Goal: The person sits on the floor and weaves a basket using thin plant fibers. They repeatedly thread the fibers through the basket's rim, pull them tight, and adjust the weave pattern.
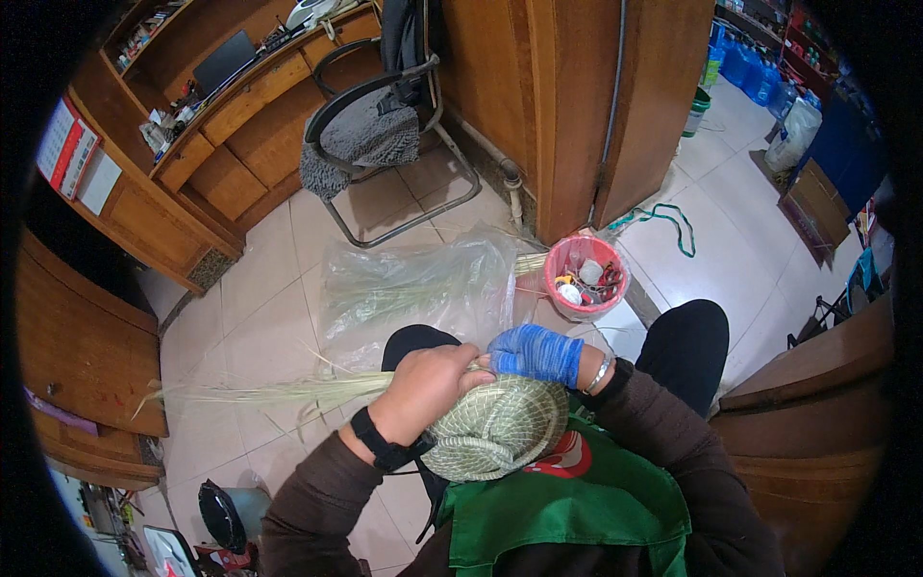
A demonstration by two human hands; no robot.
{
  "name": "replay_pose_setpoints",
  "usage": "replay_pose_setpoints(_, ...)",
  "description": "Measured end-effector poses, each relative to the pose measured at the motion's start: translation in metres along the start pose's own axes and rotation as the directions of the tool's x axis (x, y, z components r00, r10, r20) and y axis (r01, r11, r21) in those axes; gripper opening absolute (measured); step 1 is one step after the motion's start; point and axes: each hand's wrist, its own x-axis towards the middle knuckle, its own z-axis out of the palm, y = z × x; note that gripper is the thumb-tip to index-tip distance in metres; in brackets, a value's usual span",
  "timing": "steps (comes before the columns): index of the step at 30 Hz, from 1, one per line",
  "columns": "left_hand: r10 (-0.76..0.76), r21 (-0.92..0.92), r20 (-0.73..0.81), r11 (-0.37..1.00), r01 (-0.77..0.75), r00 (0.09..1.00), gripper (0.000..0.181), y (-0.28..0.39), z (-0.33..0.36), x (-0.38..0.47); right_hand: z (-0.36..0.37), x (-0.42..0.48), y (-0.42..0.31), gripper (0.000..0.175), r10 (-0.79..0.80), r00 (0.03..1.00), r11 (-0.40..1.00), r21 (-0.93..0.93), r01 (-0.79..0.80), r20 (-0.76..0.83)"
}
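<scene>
A coiled, stitched straw basket [497, 425] rests on my lap against a green apron [577, 505]. My left hand [433, 386], bare with a black band at the wrist, pinches a bundle of pale straw [310, 391] at the basket's far edge. The loose stalks trail out to the left. My right hand [537, 353] wears a blue knitted glove with a silver bracelet beside it. Its fingers close on the basket's rim right next to my left fingertips. Whether it also holds a needle or strand is hidden.
Beyond my knees a clear plastic bag [418, 288] of straw lies on the tiled floor. A pink-lined bucket [588, 306] holds scissors and balls of string. Further off are a metal-framed chair [368, 141], a wooden desk [252, 101] and a green strap [678, 216].
</scene>
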Motion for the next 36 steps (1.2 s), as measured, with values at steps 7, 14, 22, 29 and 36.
replay_pose_setpoints(7, -0.1, -0.324, -0.166, 0.945, 0.042, 0.981, 0.025, 0.003, 0.016, -0.013, 0.016, -0.01, 0.004, 0.043, -0.107, 0.983, 0.991, 0.061, 0.117, -0.151)
replay_pose_setpoints(14, -0.151, 0.078, -0.039, 0.985, 0.154, 0.988, 0.024, 0.017, 0.009, -0.015, 0.021, -0.008, 0.006, 0.04, -0.145, 0.973, 0.989, -0.013, 0.145, -0.18)
replay_pose_setpoints(22, -0.248, -0.317, -0.271, 0.935, 0.157, 0.93, 0.02, 0.006, 0.04, -0.025, 0.024, -0.006, 0.01, 0.041, -0.132, 0.978, 0.991, -0.002, 0.133, -0.161)
replay_pose_setpoints(29, -0.323, -0.526, -0.19, 0.831, 0.181, 0.927, 0.019, -0.004, 0.047, -0.025, 0.022, -0.009, 0.015, 0.042, -0.061, 0.98, 0.968, 0.23, 0.105, -0.188)
replay_pose_setpoints(36, -0.342, -0.583, -0.224, 0.797, 0.156, 0.913, 0.017, 0.003, 0.05, -0.021, 0.004, -0.007, 0.016, 0.03, -0.191, 0.98, 0.979, 0.053, 0.194, -0.062)
